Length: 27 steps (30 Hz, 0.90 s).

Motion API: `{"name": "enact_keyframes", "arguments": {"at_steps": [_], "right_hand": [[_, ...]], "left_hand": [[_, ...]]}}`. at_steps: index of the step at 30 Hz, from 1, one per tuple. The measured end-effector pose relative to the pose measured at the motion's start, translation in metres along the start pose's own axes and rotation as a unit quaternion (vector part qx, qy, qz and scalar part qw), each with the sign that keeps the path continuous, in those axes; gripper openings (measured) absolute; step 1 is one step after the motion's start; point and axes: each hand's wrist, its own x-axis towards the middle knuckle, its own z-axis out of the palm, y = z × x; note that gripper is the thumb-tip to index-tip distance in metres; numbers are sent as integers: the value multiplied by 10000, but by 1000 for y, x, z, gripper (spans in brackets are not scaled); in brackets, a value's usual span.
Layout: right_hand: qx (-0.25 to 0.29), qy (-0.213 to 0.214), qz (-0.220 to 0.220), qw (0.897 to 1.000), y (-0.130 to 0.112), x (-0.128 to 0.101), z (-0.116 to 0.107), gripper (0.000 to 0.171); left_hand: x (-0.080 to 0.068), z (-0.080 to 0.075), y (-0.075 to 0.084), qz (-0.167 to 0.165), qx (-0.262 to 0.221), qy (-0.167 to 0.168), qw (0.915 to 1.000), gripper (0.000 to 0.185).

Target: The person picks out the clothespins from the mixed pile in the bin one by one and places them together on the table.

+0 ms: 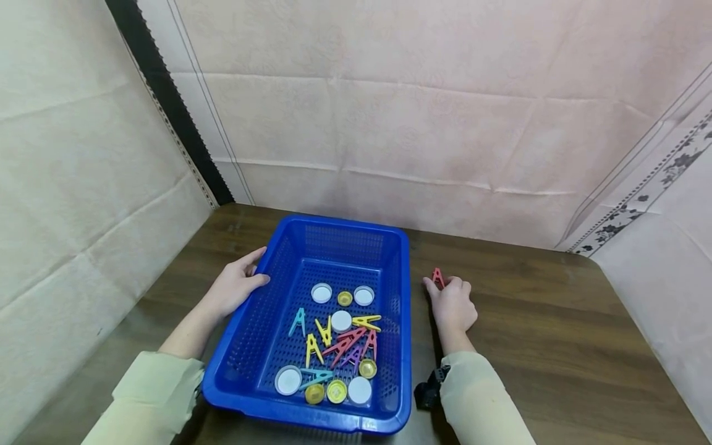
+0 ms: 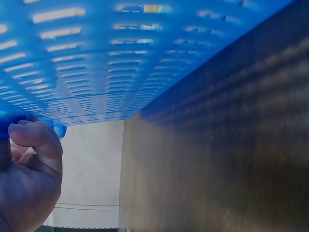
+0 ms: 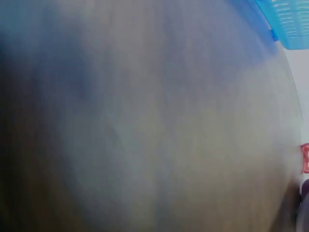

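Observation:
A blue perforated plastic basket stands on the wooden table, longer front to back. My left hand grips its left rim; in the left wrist view, the curled fingers show at that rim. Right of the basket, my right hand pinches a red clothespin low over the table. That clothespin just enters the right wrist view at its edge. Inside the basket lie several clothespins, among them a teal one, a yellow one and a purple one, mixed with white caps and gold caps.
The brown wooden tabletop extends to the right of the basket. Pale cloth hangs behind the table and along both sides. A small black device is strapped at the right wrist.

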Motion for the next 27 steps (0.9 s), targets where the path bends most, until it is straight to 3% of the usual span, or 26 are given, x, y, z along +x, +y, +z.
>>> {"name": "enact_keyframes", "arguments": {"at_steps": [5, 10, 19, 27], "right_hand": [[185, -141, 217, 9995, 0, 8, -7, 69], [412, -158, 165, 9989, -8, 21, -23, 79], [871, 122, -349, 9955, -53, 40, -61, 81], [980, -109, -715, 9926, -81, 43, -72, 79]], "left_hand": [[1, 0, -2, -31, -28, -1, 10000, 66], [0, 1, 0, -23, -26, 35, 10000, 66], [-2, 0, 2, 48, 57, 49, 10000, 68], [-2, 0, 2, 23, 47, 38, 10000, 67]]}}
